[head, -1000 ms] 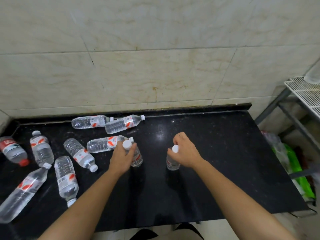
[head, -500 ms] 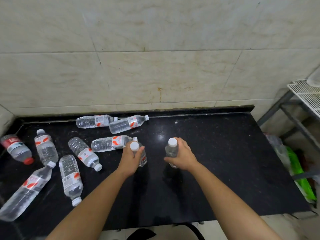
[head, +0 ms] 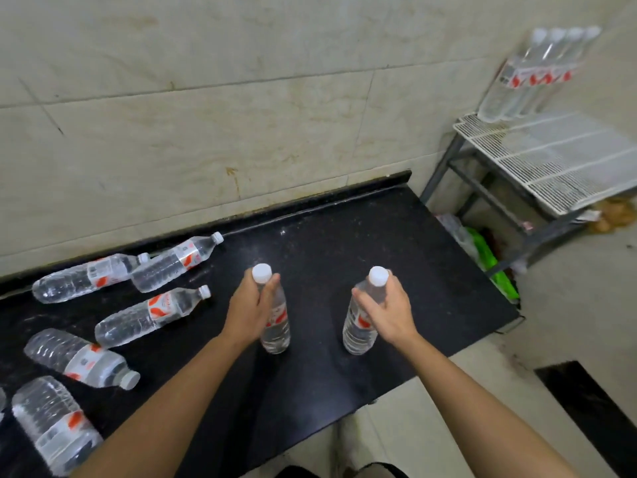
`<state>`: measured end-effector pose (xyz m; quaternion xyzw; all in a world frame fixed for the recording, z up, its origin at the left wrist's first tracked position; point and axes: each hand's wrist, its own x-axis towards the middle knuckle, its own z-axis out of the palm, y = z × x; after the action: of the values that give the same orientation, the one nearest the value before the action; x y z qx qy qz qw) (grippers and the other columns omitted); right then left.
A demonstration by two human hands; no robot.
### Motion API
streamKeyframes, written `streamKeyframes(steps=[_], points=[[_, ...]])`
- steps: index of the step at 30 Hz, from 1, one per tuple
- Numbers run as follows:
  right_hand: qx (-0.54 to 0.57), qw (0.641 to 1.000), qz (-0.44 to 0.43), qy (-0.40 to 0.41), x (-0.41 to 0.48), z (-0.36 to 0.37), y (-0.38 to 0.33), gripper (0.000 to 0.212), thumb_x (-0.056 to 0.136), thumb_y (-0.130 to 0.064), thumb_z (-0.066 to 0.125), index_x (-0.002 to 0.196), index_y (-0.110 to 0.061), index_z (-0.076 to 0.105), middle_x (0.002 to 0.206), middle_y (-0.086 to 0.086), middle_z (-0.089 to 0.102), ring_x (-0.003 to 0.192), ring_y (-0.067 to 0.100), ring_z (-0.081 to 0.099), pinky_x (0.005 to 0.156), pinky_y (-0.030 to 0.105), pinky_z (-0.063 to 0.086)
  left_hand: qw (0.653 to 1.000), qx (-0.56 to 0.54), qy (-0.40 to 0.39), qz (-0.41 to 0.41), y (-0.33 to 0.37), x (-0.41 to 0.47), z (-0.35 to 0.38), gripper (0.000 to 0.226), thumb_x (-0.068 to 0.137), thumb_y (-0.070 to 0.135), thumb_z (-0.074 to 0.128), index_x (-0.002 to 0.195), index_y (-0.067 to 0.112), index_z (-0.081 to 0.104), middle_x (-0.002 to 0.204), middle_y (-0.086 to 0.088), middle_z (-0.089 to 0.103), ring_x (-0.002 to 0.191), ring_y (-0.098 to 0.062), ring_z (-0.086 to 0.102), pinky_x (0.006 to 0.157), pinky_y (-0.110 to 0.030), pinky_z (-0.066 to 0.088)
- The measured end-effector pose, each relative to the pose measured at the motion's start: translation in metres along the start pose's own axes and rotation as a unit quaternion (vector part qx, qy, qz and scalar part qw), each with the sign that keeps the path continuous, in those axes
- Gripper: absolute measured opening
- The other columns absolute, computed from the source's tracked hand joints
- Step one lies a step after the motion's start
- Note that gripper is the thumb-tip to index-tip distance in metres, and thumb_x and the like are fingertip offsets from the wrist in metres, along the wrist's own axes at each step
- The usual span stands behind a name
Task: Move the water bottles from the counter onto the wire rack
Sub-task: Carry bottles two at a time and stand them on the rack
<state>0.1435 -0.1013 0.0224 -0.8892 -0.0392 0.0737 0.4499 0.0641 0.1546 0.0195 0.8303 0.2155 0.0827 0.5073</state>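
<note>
My left hand grips an upright clear water bottle with a white cap, held over the black counter. My right hand grips a second upright bottle of the same kind. Several more bottles lie on their sides at the counter's left, among them one near the wall and one closer to me. The white wire rack stands to the right of the counter, with several bottles upright at its back corner.
A tiled wall runs behind the counter. Under the rack's grey metal frame lie a green bag and clear plastic. A dark mat lies on the pale floor at the lower right.
Both hands have raised their bottles off the counter. My view has swung right and up, bringing the wire rack and its standing bottles into sight.
</note>
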Motion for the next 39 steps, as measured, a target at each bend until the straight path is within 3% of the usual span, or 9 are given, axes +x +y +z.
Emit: streamKeyframes(steps=[6, 11, 16, 21, 28, 30, 32, 35, 39], points=[[0.101, 0.981, 0.022, 0.166, -0.013, -0.069, -0.001, 0.020, 0.091, -0.044, 0.068, 0.087, -0.028, 0.055, 0.090, -0.002, 0.063, 0.083, 0.008, 0.060, 0.077, 0.028, 0.045, 0.990, -0.087, -0.094, 0.059, 0.098, -0.003, 0.089, 0.019, 0.102, 0.040, 0.050, 0.100, 0.020, 0.052, 0.092, 0.002, 0.065, 0.086, -0.013, 0.064, 0.075, -0.029, 0.050], [0.211, 0.952, 0.034, 0.220, -0.014, -0.149, 0.020, 0.022, 0.093, -0.044, 0.069, 0.084, -0.024, 0.064, 0.078, -0.010, 0.068, 0.077, 0.005, 0.063, 0.079, 0.029, 0.049, 0.978, -0.086, -0.155, 0.111, 0.174, -0.019, 0.162, 0.022, 0.102, 0.042, 0.050, 0.100, 0.021, 0.055, 0.094, 0.003, 0.067, 0.086, -0.007, 0.064, 0.074, -0.027, 0.051], [0.267, 0.926, 0.032, 0.263, -0.008, -0.243, 0.079, 0.019, 0.093, -0.042, 0.070, 0.086, -0.024, 0.066, 0.078, -0.015, 0.068, 0.076, 0.001, 0.062, 0.079, 0.028, 0.049, 0.967, -0.087, -0.179, 0.160, 0.233, -0.038, 0.249, 0.021, 0.102, 0.040, 0.053, 0.088, 0.024, 0.053, 0.081, 0.009, 0.064, 0.072, 0.004, 0.058, 0.072, -0.026, 0.048], [0.280, 0.925, 0.006, 0.257, 0.004, -0.348, 0.139, 0.025, 0.093, -0.039, 0.071, 0.093, -0.014, 0.068, 0.083, -0.007, 0.070, 0.078, 0.003, 0.063, 0.079, 0.028, 0.050, 0.954, -0.157, -0.171, 0.187, 0.305, -0.060, 0.350, 0.029, 0.088, 0.056, 0.052, 0.085, 0.028, 0.055, 0.074, 0.019, 0.062, 0.073, 0.001, 0.055, 0.073, -0.025, 0.047], [0.282, 0.911, -0.022, 0.299, 0.043, -0.478, 0.172, 0.017, 0.092, -0.038, 0.073, 0.090, -0.023, 0.068, 0.085, -0.010, 0.068, 0.080, 0.005, 0.062, 0.079, 0.028, 0.050, 0.945, -0.150, -0.164, 0.241, 0.408, -0.053, 0.435, 0.050, 0.090, 0.064, 0.046, 0.099, 0.015, 0.056, 0.093, -0.003, 0.066, 0.089, -0.017, 0.063, 0.083, -0.042, 0.051], [0.276, 0.910, -0.038, 0.308, 0.063, -0.505, 0.172, 0.023, 0.090, -0.044, 0.073, 0.093, -0.022, 0.069, 0.088, -0.008, 0.069, 0.081, 0.006, 0.063, 0.078, 0.027, 0.050, 0.936, -0.143, -0.159, 0.279, 0.434, -0.040, 0.448, 0.053, 0.092, 0.061, 0.045, 0.102, 0.010, 0.054, 0.093, -0.009, 0.064, 0.087, -0.015, 0.061, 0.081, -0.036, 0.050], [0.268, 0.909, -0.053, 0.314, 0.088, -0.527, 0.168, 0.036, 0.083, -0.056, 0.071, 0.090, -0.022, 0.068, 0.087, -0.007, 0.068, 0.080, 0.007, 0.063, 0.078, 0.031, 0.051, 0.929, -0.130, -0.145, 0.315, 0.459, -0.024, 0.459, 0.045, 0.096, 0.054, 0.046, 0.103, 0.010, 0.051, 0.094, -0.009, 0.061, 0.085, -0.009, 0.057, 0.078, -0.028, 0.048], [0.252, 0.908, -0.074, 0.327, 0.132, -0.552, 0.162, 0.044, 0.078, -0.062, 0.069, 0.090, -0.019, 0.069, 0.089, -0.001, 0.072, 0.081, 0.009, 0.065, 0.081, 0.036, 0.053, 0.920, -0.116, -0.116, 0.355, 0.487, 0.011, 0.476, 0.023, 0.103, 0.038, 0.048, 0.101, 0.016, 0.049, 0.089, 0.007, 0.054, 0.080, 0.001, 0.052, 0.074, -0.019, 0.045], [0.234, 0.907, -0.082, 0.341, 0.194, -0.578, 0.159, 0.028, 0.088, -0.049, 0.072, 0.087, -0.022, 0.068, 0.087, -0.003, 0.073, 0.082, 0.013, 0.068, 0.081, 0.037, 0.055, 0.913, -0.132, -0.079, 0.377, 0.504, 0.068, 0.502, 0.010, 0.104, 0.032, 0.049, 0.101, 0.022, 0.049, 0.088, 0.012, 0.055, 0.077, 0.006, 0.053, 0.071, -0.017, 0.044]])
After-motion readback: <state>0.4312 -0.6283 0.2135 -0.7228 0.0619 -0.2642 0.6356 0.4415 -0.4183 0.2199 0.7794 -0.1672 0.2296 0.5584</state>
